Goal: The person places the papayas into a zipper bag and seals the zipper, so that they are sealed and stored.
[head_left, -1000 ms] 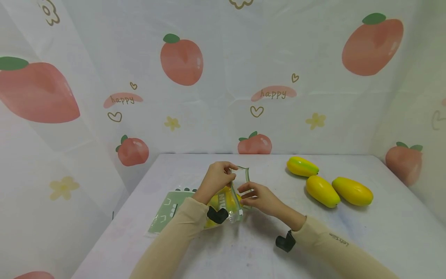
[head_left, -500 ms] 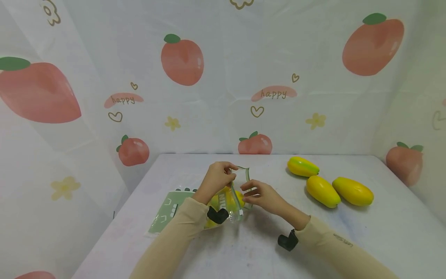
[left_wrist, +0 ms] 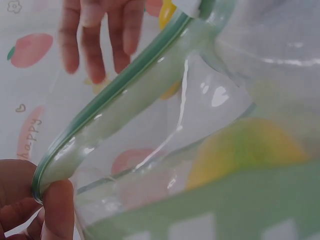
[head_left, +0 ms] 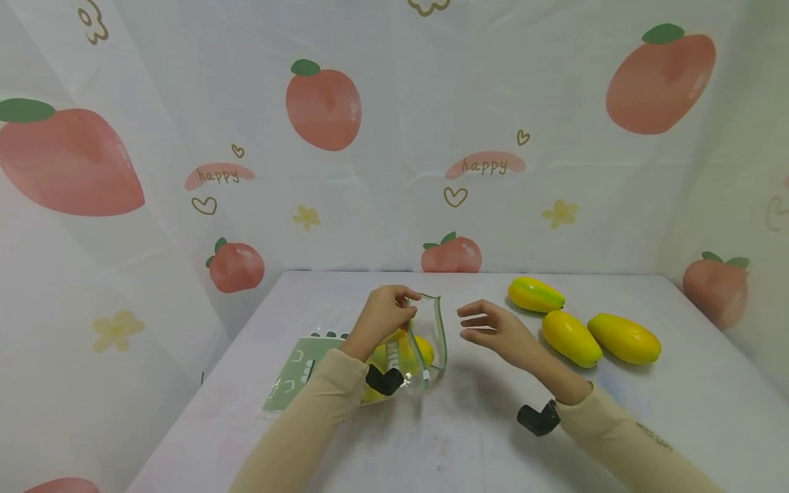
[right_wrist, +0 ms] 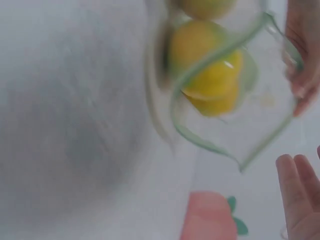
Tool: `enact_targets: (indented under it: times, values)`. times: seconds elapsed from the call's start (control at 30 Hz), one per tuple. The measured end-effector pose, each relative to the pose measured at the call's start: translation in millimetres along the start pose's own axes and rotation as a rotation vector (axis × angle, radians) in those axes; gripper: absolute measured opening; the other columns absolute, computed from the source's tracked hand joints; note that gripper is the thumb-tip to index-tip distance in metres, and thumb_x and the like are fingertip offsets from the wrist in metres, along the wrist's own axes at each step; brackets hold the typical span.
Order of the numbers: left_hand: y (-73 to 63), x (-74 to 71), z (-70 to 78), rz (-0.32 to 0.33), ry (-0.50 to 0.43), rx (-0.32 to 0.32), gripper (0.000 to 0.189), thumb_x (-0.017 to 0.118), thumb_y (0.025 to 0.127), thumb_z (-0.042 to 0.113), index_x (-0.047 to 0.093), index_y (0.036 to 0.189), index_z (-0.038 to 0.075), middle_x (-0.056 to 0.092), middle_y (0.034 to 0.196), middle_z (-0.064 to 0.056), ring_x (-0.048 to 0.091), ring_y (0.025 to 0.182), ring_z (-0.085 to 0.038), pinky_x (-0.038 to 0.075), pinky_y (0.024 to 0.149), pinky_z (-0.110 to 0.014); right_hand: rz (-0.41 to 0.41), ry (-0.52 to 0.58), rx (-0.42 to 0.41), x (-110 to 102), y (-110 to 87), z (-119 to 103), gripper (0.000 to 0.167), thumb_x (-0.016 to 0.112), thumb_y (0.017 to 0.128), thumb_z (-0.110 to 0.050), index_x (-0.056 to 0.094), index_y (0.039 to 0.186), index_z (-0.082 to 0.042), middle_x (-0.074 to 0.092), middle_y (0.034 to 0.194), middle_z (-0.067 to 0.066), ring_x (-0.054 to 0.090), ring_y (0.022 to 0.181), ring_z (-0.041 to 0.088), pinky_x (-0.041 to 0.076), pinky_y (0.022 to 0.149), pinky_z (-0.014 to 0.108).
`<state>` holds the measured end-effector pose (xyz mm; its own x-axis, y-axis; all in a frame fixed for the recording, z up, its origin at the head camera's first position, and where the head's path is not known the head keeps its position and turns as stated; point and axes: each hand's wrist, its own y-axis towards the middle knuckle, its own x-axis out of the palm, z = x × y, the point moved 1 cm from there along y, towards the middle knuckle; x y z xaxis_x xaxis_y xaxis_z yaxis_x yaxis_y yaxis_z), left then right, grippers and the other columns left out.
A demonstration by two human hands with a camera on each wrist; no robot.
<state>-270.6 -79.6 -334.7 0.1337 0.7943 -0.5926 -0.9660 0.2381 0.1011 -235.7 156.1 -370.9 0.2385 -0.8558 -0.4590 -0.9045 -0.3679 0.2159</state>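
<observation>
My left hand (head_left: 385, 316) pinches the rim of a clear zip bag (left_wrist: 135, 100) with a green edge and a white slider; the bag's mouth gapes toward the right. Inside the bag lie several yellow-green fruits (right_wrist: 205, 60) that look like papayas, partly hidden by its green printed side. My right hand (head_left: 496, 332) is in the air to the right of the bag's mouth, fingers loosely bent and holding nothing. Beyond it, three yellow papayas (head_left: 570, 338) rest together on the right of the table.
The white table (head_left: 431, 438) ends at a cloth backdrop (head_left: 394, 205) printed with peaches and flowers. Under the left forearm, the bag's green printed part (head_left: 290, 373) spreads over the table.
My right hand has drawn back from the bag's mouth and moved right, toward the three papayas. The left hand still holds the rim in the same place.
</observation>
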Motion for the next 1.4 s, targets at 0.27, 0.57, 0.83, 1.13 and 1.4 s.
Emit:
enact_targets:
  times: [0.27, 0.57, 0.83, 1.13, 1.4]
  values:
    - [-0.5, -1.5, -0.6, 0.004, 0.003, 0.004, 0.022, 0.064, 0.088, 0.005, 0.072, 0.108, 0.007, 0.056, 0.074, -0.007, 0.062, 0.052, -0.014, 0.057, 0.056, -0.025, 0.112, -0.026, -0.013, -38, -13.2, -11, 0.04, 0.065, 0.093, -0.021, 0.054, 0.127, -0.004, 0.056, 0.13, 0.016, 0.059, 0.118, 0.034, 0.054, 0.089, 0.024]
    - [-1.3, -1.9, -0.3, 0.003, -0.007, -0.01, 0.022, 0.064, 0.088, 0.005, 0.072, 0.108, 0.007, 0.055, 0.076, -0.007, 0.061, 0.054, -0.014, 0.057, 0.057, -0.025, 0.243, -0.033, -0.091, -76, -29.8, -15, 0.037, 0.064, 0.093, -0.014, 0.053, 0.126, 0.0, 0.059, 0.119, -0.014, 0.06, 0.103, -0.006, 0.049, 0.084, 0.009]
    - [-1.8, -2.4, 0.9, 0.003, -0.002, -0.008, 0.022, 0.065, 0.088, 0.004, 0.072, 0.108, 0.007, 0.055, 0.075, -0.007, 0.062, 0.054, -0.014, 0.057, 0.056, -0.025, 0.336, -0.113, -0.066, -102, -45.5, -6, 0.041, 0.06, 0.096, -0.019, 0.049, 0.132, -0.002, 0.054, 0.125, -0.015, 0.055, 0.106, -0.012, 0.045, 0.083, 0.003]
    - [-3.1, -2.8, 2.8, -0.001, 0.004, 0.016, 0.022, 0.063, 0.088, 0.004, 0.072, 0.108, 0.007, 0.054, 0.071, -0.006, 0.061, 0.052, -0.014, 0.057, 0.056, -0.025, 0.401, -0.187, 0.039, -123, -58.9, 16, 0.048, 0.057, 0.098, -0.028, 0.045, 0.138, -0.004, 0.049, 0.123, -0.02, 0.048, 0.103, -0.018, 0.041, 0.08, -0.001]
    - [-3.3, -2.2, 2.9, -0.004, 0.003, 0.015, 0.022, 0.063, 0.088, 0.003, 0.072, 0.108, 0.007, 0.054, 0.072, -0.006, 0.061, 0.052, -0.014, 0.056, 0.056, -0.025, 0.317, -0.236, 0.166, -127, -63.0, 36, 0.062, 0.053, 0.099, -0.032, 0.032, 0.145, 0.004, 0.038, 0.143, 0.033, 0.044, 0.125, 0.05, 0.049, 0.082, 0.01]
